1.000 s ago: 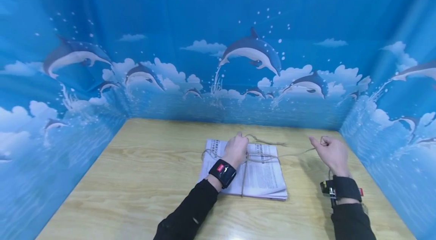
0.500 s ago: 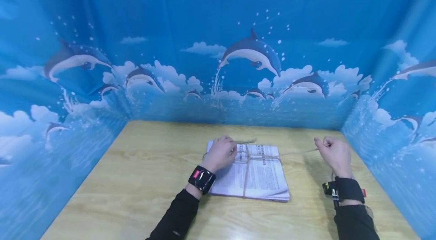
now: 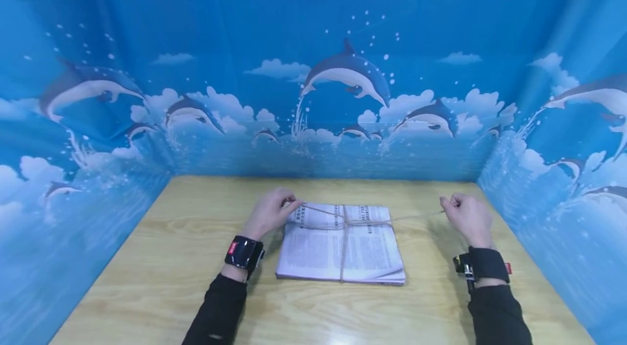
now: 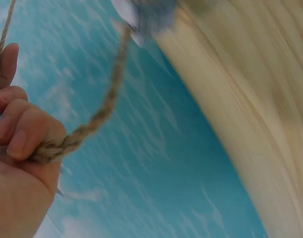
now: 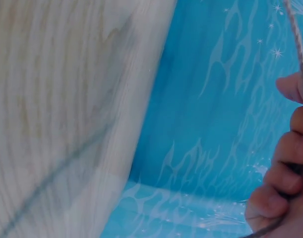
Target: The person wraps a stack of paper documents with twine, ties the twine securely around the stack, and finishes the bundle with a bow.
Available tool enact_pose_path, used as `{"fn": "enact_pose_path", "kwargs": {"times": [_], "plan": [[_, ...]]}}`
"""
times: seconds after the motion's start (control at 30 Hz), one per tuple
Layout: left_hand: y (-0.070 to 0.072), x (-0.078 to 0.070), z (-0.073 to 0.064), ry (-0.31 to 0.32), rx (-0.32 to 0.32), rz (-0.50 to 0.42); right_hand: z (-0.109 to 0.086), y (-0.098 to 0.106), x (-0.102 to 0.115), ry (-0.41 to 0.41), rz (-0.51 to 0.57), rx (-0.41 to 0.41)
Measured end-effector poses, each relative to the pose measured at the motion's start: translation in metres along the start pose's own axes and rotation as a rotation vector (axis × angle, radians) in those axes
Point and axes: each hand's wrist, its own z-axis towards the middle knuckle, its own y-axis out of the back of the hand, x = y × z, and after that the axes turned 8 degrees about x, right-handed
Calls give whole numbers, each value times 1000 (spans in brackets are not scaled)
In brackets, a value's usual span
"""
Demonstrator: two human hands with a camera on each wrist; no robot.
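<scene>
A stack of printed papers, like newspapers [image 3: 313, 255], lies on the table with brown twine [image 3: 344, 252] crossing it both ways. At the stack's far left corner, my left hand [image 3: 271, 213] grips one end of the twine; in the left wrist view its fingers [image 4: 34, 126] curl round the strand [image 4: 114, 87]. Off to the right, my right hand [image 3: 469, 220] holds the other end, stretched nearly straight from the crossing. The right wrist view has this twine [image 5: 295, 37] running into the curled fingers [image 5: 290, 148], with a tail leaving below. The crossing itself is too small to read.
The wooden table [image 3: 196, 258] extends around the stack. A blue dolphin-print curtain [image 3: 274, 94] stands along its back and both sides. Each wrist wears a black strap with a device, the left one [image 3: 244, 252] beside the stack's left edge.
My left hand has moved left from over the stack to its far left corner, pulling a twine end taut across the top. My right hand stays at the right, still holding its end.
</scene>
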Motion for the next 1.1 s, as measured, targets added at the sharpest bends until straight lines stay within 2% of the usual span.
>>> {"fn": "enact_pose_path", "kwargs": {"times": [0.1, 0.2, 0.3, 0.4, 0.47, 0.57, 0.63, 0.73, 0.8, 0.87, 0.93, 1.03, 1.1], "plan": [[10, 16, -5, 68, 15, -21, 3, -5, 0, 24, 10, -84], [11, 26, -6, 148, 72, -54, 5, -5, -3, 36, 0, -137], [7, 31, -7, 224, 159, -92, 6, -6, -5, 38, -36, -70], [2, 35, -6, 255, 233, -80, 6, -8, -2, 67, -52, 76], [-2, 37, -5, 252, 261, -44, 7, -11, 6, 107, -25, 198], [-7, 38, -5, 242, 267, 16, 6, -21, 27, 158, 74, 380], [-9, 37, -4, 230, 249, 50, 4, -29, 47, 198, 144, 482], [-12, 30, -1, 170, 207, 86, -2, -42, 81, 308, 210, 605], [-15, 21, 3, 115, 198, 115, -5, -51, 100, 385, 222, 670], [-19, 12, 7, 65, 215, 146, -6, -58, 115, 453, 202, 715], [-23, 7, 9, 43, 248, 179, -7, -61, 126, 478, 164, 735], [-28, 7, 8, 53, 278, 235, -5, -64, 134, 482, 114, 755], [-29, 10, 5, 84, 293, 241, -5, -65, 138, 476, 101, 769]]}}
